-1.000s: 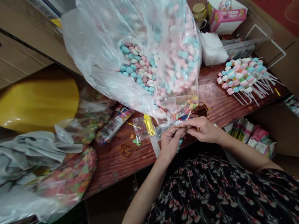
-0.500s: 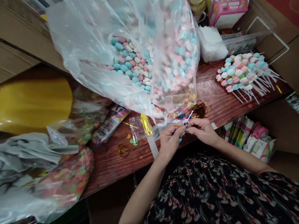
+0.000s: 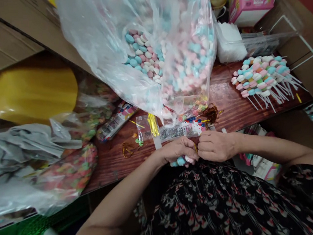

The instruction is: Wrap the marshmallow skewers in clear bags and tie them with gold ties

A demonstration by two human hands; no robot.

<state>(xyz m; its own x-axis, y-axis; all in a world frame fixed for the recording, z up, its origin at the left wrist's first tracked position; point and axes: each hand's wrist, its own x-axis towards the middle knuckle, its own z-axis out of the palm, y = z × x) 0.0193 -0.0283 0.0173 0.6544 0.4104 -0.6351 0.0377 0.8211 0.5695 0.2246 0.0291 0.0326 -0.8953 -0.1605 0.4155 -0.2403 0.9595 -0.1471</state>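
While I can see print on the pink box [image 3: 255,4] at 1-2 o'clock, it's too blurred to read. Candies [image 3: 181,161] at 5 o'clock, left hand [image 3: 178,150] curled around them, row running roughly 9 to 3. Gold tie [image 3: 195,147] between the hands, axis near 12-6. Right hand [image 3: 216,145] fingers pressed together beside it; can't tell whether they're pinching it.

Candies [image 3: 180,161] are blue, pink; clothing [image 3: 222,203] black, flowered
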